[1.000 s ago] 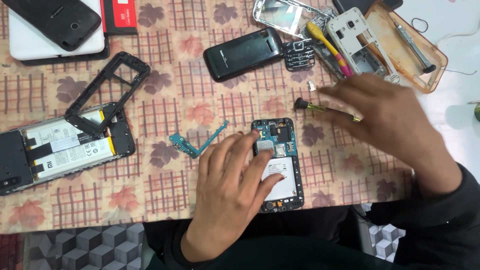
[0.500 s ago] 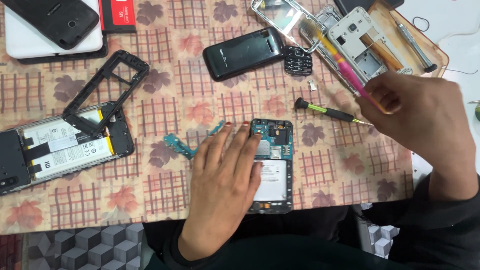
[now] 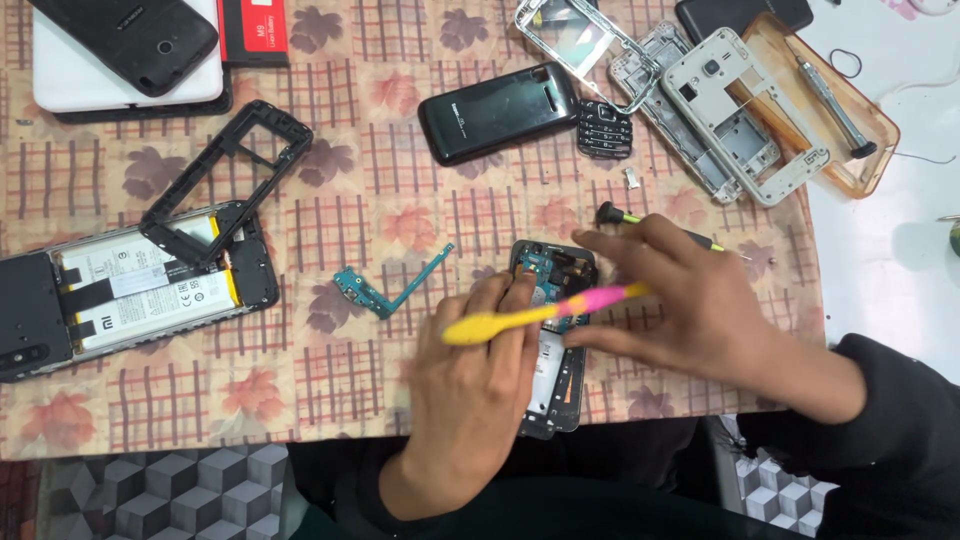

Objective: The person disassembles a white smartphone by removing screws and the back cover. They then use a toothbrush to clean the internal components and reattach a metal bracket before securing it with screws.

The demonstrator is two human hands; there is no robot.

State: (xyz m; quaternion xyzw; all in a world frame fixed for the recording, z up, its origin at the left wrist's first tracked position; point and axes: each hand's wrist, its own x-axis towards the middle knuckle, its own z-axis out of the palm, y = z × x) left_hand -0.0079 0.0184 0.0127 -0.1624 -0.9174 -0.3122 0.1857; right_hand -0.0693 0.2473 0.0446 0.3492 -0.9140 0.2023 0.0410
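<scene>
Opened smartphone [image 3: 555, 330] sits face down on the patterned tablecloth [image 3: 400, 200], left hand [image 3: 480, 390] pressed flat on it. Right hand [image 3: 690, 300] pinches a pink-and-yellow toothbrush [image 3: 540, 312] across it; teal flex board [image 3: 385, 290] nearby.

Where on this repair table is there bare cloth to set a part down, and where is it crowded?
Bare tablecloth lies between the loose black frame and the black keypad phone, and along the near edge below the teal flex board. The far right corner is crowded: phone frames, orange tray.
</scene>
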